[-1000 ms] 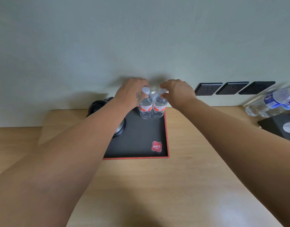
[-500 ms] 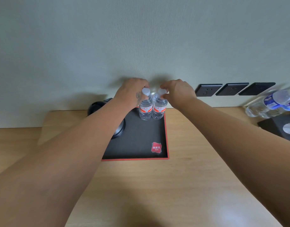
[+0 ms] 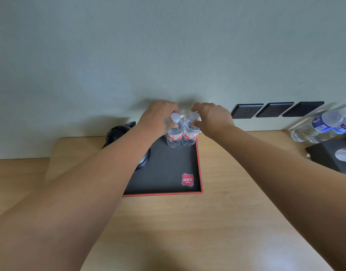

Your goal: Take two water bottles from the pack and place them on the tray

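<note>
Two small clear water bottles with red-and-white labels stand upright side by side at the far right corner of the black, red-edged tray (image 3: pixel 168 189). My left hand (image 3: pixel 158 118) grips the neck of the left bottle (image 3: pixel 174 136), fingers around its white cap. My right hand (image 3: pixel 212 118) holds the neck of the right bottle (image 3: pixel 190 136) the same way. Both bottle bases rest on the tray floor. A red logo patch (image 3: pixel 187 179) marks the tray's near right corner.
A black kettle (image 3: pixel 119 132) stands on the tray's left side, mostly hidden by my left forearm. More blue-labelled bottles (image 3: pixel 322 126) stand at the far right, beside a black tissue box (image 3: pixel 334 155). Three black wall sockets (image 3: pixel 275 110) sit behind. The wooden desk (image 3: pixel 187 231) meets the wall.
The two bottles stay in place on the tray. Both hands remain on the bottle necks, with the fingers shifted slightly.
</note>
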A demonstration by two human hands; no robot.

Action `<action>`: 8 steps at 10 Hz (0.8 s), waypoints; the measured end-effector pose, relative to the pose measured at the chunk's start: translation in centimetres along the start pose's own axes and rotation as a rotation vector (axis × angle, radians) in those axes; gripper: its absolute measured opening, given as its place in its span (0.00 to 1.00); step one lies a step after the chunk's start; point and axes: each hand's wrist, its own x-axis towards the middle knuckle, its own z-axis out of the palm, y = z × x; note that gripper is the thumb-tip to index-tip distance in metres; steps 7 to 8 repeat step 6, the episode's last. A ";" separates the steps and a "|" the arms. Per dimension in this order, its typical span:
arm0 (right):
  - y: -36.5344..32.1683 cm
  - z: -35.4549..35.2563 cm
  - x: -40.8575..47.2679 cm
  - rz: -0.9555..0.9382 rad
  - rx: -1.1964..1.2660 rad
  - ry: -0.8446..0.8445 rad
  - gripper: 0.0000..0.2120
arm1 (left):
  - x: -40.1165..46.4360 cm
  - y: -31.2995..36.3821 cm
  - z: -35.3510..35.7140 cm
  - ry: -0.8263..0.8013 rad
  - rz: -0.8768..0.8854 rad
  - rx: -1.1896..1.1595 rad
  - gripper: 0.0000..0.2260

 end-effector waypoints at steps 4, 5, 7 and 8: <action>-0.4 -0.5 -4.5 0.055 0.078 0.085 0.26 | -2.9 0.5 -1.2 -0.011 0.020 0.005 0.22; 0.1 -1.5 -6.3 0.056 0.103 0.105 0.30 | -4.2 1.1 -2.8 0.017 0.033 -0.012 0.26; 0.0 -2.6 -8.4 0.010 0.072 0.166 0.34 | -6.0 2.1 -4.3 0.072 0.036 -0.005 0.26; 0.0 -2.6 -8.4 0.010 0.072 0.166 0.34 | -6.0 2.1 -4.3 0.072 0.036 -0.005 0.26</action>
